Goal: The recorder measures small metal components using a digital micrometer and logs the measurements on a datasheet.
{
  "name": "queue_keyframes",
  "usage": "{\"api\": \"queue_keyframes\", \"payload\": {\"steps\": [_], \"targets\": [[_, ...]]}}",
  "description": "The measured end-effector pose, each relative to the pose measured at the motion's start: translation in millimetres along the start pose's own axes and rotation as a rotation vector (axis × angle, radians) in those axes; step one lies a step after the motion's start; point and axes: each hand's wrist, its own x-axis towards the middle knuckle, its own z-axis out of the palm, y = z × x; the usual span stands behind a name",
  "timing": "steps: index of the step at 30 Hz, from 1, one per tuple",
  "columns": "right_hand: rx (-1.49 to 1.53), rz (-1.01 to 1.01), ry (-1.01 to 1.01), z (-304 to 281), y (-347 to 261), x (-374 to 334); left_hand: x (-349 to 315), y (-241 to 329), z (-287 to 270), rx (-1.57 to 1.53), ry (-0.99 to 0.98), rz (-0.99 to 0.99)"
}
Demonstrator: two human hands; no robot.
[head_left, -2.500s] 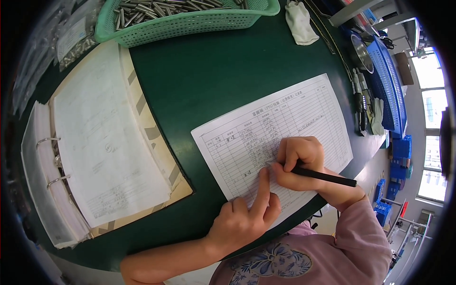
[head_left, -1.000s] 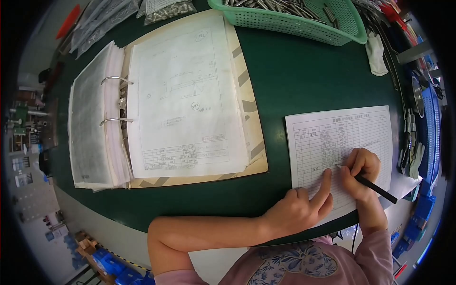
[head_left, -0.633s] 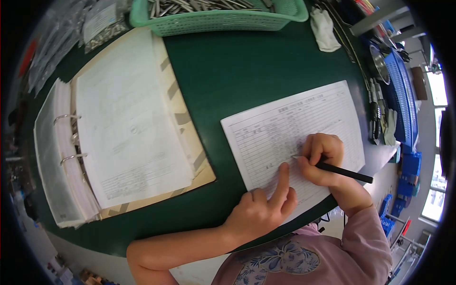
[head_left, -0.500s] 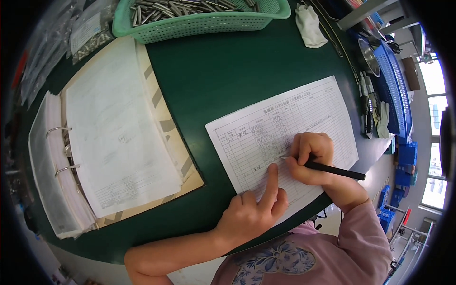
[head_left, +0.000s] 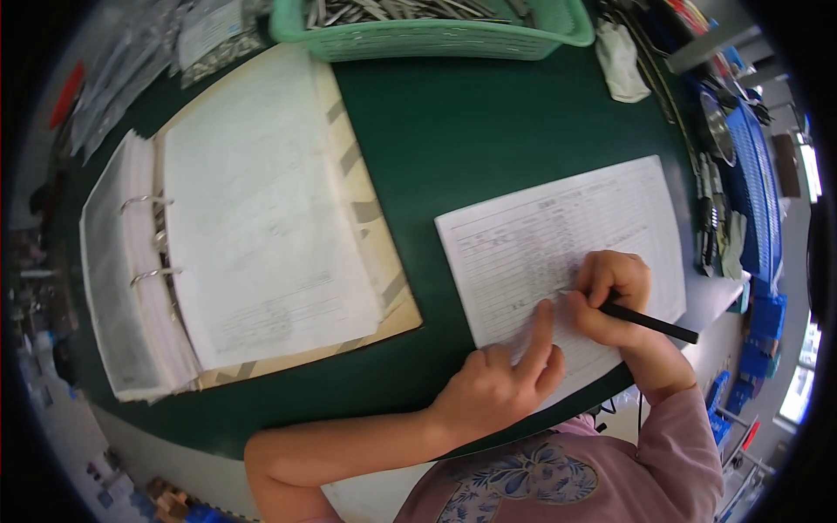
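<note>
My right hand (head_left: pixel 613 299) grips a black pen (head_left: pixel 652 323), its tip set down on a printed form (head_left: pixel 497 240) partly filled with handwriting. Beside the pen tip, my left hand (head_left: pixel 501 383) rests on the lower part of the same sheet. Its index finger is stretched out, pointing at a written row, while the other fingers curl in; it holds nothing. To the left lies an open ring binder (head_left: pixel 261 227) with a stack of pages. Faint handwriting shows on its top page. My hands cover part of the form's lower rows.
A green basket (head_left: pixel 436 42) of metal pins stands at the far edge of the dark green table (head_left: pixel 401 122). Plastic bags (head_left: pixel 131 70) lie at far left. A white glove (head_left: pixel 622 63), several marker-like tools (head_left: pixel 708 209) and a blue basket (head_left: pixel 758 192) are at the right.
The view has swung, so the binder, form and basket all appear farther right. Both hands keep nearly the same places on the form, with the pen still in the right one.
</note>
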Motion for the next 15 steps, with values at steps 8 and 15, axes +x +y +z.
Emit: {"api": "queue_keyframes", "payload": {"steps": [8, 15], "targets": [[-0.017, 0.06, 0.001, 0.7, -0.8, -0.2, 0.8, -0.6, -4.8, 0.009, 0.011, 0.019], [-0.003, 0.064, 0.006, 0.1, -1.5, -0.6, 1.4, -0.2, -4.6, -0.003, 0.0, 0.025]]}}
